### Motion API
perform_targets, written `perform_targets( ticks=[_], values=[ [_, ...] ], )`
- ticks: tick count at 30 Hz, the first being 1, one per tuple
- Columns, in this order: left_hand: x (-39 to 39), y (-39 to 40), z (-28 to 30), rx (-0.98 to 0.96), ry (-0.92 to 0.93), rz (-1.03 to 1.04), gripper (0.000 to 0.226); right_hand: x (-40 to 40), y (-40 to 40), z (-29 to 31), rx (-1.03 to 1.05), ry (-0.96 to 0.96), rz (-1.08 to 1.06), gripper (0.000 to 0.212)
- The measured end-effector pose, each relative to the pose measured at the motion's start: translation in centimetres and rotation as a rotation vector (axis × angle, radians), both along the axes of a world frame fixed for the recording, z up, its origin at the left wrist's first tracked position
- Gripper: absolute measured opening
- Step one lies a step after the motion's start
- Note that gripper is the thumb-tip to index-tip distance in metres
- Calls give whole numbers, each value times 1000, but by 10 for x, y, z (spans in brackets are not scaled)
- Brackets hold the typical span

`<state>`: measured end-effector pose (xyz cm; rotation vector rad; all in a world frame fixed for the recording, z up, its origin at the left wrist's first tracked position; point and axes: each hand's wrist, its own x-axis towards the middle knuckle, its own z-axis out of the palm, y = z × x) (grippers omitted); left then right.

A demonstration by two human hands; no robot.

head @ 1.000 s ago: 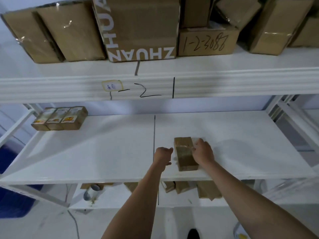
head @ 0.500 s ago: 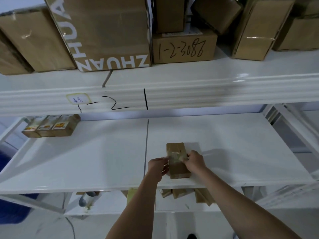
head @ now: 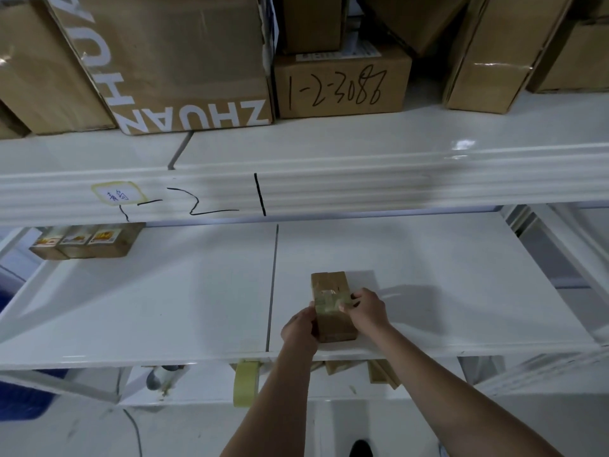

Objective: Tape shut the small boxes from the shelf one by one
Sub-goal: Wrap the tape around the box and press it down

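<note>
A small brown cardboard box (head: 331, 285) lies on the white middle shelf (head: 164, 305) near its front edge, just right of the shelf's seam. A strip of clear tape (head: 329, 300) runs across the box's top. My left hand (head: 301, 329) grips the box's left side. My right hand (head: 367, 308) pinches the tape's end at the box's right edge. A roll of yellowish tape (head: 245, 382) hangs below the shelf's front edge, by my left forearm.
Three small labelled boxes (head: 85, 244) stand at the back left of the middle shelf. Large cartons (head: 184, 61) fill the upper shelf. More small boxes (head: 379, 372) and a bottle-like object (head: 161, 377) lie on the lower shelf. White frame posts (head: 560, 245) stand on the right.
My left hand has closed in from beside the box onto its left side. My right hand has brought tape across the top. The view has tilted up a little.
</note>
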<state>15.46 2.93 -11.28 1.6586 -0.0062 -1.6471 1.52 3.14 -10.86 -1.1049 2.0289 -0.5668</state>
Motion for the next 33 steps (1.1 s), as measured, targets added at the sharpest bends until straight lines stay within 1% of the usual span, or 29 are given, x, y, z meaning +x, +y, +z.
perform_targets(
  ticks=[5, 7, 8, 9, 11, 13, 14, 16, 18, 21, 23, 26, 28, 30, 33],
  values=[
    [-3, -7, -1, 28, -69, -1, 16, 2, 2, 1, 10, -16, -6, 45],
    [-1, -9, -1, 15, -120, -50, 9, 1, 0, 4, 46, -16, -5, 45],
    [-1, -11, -3, -15, -137, -79, 9, 1, -1, 5, 66, -15, 0, 42],
    [1, -11, -6, -60, -159, -110, 16, 0, -2, 6, 86, -12, 9, 39],
    [2, -9, -8, -98, -250, -106, 23, 0, -4, 8, 121, 14, 25, 36],
    [1, -6, -7, -127, -404, -68, 20, 2, -5, 8, 131, 31, 23, 34],
    [-1, -6, -5, -160, -460, -81, 16, 4, -5, 9, 127, 36, 20, 33],
    [-1, -5, 0, -209, -501, -136, 8, 8, -4, 14, 131, 52, 16, 32],
    [1, -4, 3, -224, -523, -229, 18, 11, -3, 18, 139, 75, 13, 31],
    [3, -6, 9, -245, -531, -319, 25, 17, -1, 23, 110, 85, -10, 25],
    [7, -8, 12, -258, -528, -332, 26, 19, 1, 26, 71, 38, -38, 26],
    [20, -13, 18, -294, -486, -332, 24, 20, 5, 36, 5, -113, -51, 28],
    [33, -17, 26, -319, -474, -336, 23, 20, 6, 45, -46, -229, -44, 24],
    [44, -25, 38, -339, -452, -367, 34, 24, 2, 57, -109, -294, -40, 16],
    [56, -37, 65, -400, -301, -445, 50, 35, -7, 79, -190, -422, -84, 11]
  ],
)
